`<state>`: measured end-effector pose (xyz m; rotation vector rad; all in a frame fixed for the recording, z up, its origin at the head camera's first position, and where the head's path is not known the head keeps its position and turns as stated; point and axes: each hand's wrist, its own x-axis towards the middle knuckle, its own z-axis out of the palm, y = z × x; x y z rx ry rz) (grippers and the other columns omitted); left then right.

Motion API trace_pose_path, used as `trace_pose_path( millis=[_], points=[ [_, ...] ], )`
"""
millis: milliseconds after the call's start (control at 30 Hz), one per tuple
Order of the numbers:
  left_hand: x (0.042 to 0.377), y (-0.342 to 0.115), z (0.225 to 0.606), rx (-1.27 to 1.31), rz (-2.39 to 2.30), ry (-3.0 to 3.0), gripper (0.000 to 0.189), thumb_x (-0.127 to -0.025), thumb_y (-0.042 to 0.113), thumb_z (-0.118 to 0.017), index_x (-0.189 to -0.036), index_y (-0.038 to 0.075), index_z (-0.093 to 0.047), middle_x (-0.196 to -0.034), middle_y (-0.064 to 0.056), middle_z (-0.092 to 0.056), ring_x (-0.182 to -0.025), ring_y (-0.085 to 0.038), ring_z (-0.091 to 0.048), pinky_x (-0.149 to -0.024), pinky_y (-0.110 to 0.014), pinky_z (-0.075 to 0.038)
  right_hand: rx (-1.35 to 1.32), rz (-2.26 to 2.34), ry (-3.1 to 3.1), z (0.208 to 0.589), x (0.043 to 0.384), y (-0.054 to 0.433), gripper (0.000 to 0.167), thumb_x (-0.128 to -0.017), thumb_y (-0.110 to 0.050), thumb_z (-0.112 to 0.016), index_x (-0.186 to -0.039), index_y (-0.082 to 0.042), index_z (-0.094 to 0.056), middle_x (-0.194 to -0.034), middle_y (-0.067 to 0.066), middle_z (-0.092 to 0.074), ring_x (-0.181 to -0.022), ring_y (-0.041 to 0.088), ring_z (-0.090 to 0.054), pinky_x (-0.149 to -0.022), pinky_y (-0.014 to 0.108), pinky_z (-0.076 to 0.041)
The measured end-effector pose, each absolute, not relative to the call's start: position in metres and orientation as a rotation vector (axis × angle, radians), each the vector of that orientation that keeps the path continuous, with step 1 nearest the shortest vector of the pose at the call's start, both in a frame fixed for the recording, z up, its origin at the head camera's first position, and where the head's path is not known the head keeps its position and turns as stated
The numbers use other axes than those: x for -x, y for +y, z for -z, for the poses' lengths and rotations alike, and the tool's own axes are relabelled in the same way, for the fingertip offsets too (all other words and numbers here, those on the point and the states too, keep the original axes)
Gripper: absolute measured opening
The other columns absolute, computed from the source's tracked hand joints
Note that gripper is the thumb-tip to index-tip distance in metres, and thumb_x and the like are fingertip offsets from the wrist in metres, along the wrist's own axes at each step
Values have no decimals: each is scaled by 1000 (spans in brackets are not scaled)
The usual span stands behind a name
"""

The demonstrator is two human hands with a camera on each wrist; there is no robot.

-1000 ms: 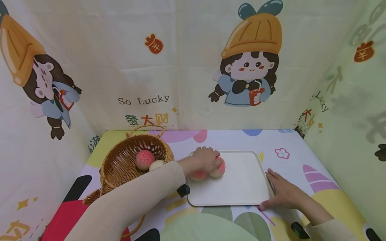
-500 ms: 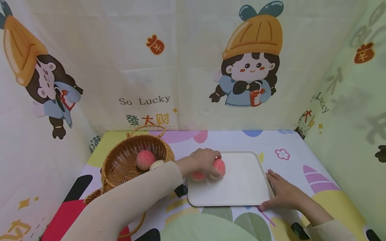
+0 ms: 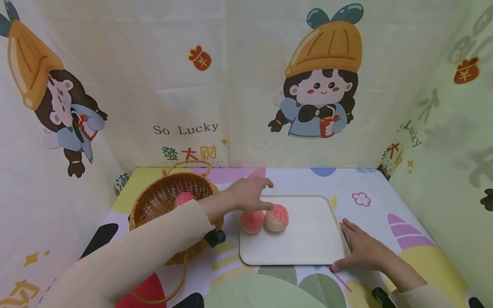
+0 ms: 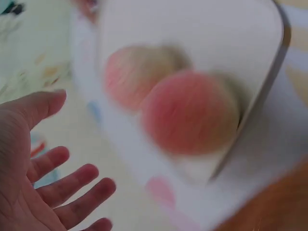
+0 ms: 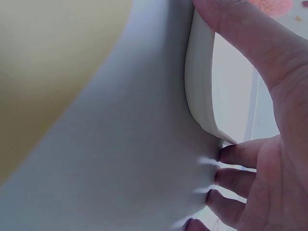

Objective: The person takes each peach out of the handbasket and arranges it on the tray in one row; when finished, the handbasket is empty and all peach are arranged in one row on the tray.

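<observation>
On the white tray (image 3: pixel 308 239), two pink-and-cream peaches (image 3: pixel 277 218) sit side by side near its left edge. My left hand (image 3: pixel 246 194) hovers above and behind them with fingers spread, holding nothing. In the left wrist view, the left hand (image 4: pixel 29 178) is apart from the blurred peach (image 4: pixel 190 115). At the tray's right front corner, my right hand (image 3: pixel 363 248) rests with thumb at the front edge and fingers along the right side. The right wrist view has the right hand's thumb and forefinger touching the tray rim (image 5: pixel 199 82).
A wicker basket (image 3: pixel 154 203) stands to the left of the tray, tilted with its mouth partly toward me. One peach (image 3: pixel 184 198) shows inside it, partly hidden by my left sleeve. A patterned cloth (image 3: pixel 362 177) covers the table, and printed cloth walls (image 3: pixel 246 85) enclose it.
My left hand has let go of the right-hand peach and moved up and left, uncovering both peaches on the tray. The right hand has stayed at the tray corner.
</observation>
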<state>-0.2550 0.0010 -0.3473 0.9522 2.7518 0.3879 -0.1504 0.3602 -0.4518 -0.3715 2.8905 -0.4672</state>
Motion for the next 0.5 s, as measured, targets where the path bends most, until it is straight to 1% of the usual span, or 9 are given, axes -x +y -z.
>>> trace_pose_path(
  millis=[33,100,200,267,300,400,500],
  points=[
    [257,-9,338,-943,-433,2760,55,-91,46,-71,-135,14,-60,-128,-7,-65,-116,-22,-61,-95,-42,-48,371,465,2889,452,150,360,130,-59,-68,-87,-144,17,-38,-151,38,-31,-135,56,-35,-99,66,-39],
    [261,-33,320,-913,-535,2785,45,-92,43,-71,-125,13,-66,-120,-7,-68,-108,-23,-64,-91,-41,-50,368,461,2889,452,150,360,130,-59,-68,-87,-145,16,-38,-152,38,-31,-135,56,-35,-99,66,-40],
    [264,-71,300,-842,-625,2861,30,-91,40,-70,-108,16,-71,-102,-2,-70,-93,-20,-64,-79,-38,-51,364,453,2888,452,150,360,131,-59,-69,-86,-145,16,-37,-152,37,-30,-136,56,-35,-99,66,-40],
    [265,-97,292,-800,-659,2908,23,-90,37,-69,-100,17,-73,-92,2,-69,-84,-17,-62,-74,-36,-50,364,447,2886,452,151,361,131,-59,-68,-86,-146,16,-36,-153,37,-30,-136,56,-35,-99,66,-40],
    [264,-108,290,-768,-658,2927,20,-89,36,-68,-97,19,-73,-90,4,-68,-82,-17,-61,-73,-36,-49,366,446,2886,452,151,361,131,-59,-68,-86,-146,16,-36,-153,37,-30,-136,56,-35,-99,66,-40],
    [264,-138,291,-712,-645,2938,14,-88,29,-68,-89,16,-73,-83,3,-68,-78,-17,-60,-72,-37,-49,368,447,2882,452,151,361,130,-60,-67,-86,-146,16,-36,-153,37,-29,-136,56,-35,-99,66,-40],
    [265,-159,299,-674,-555,2867,13,-90,25,-69,-88,13,-74,-82,2,-68,-77,-17,-60,-73,-38,-50,371,456,2878,452,152,361,129,-60,-66,-87,-146,16,-36,-153,37,-29,-135,56,-35,-98,66,-40]
  ],
)
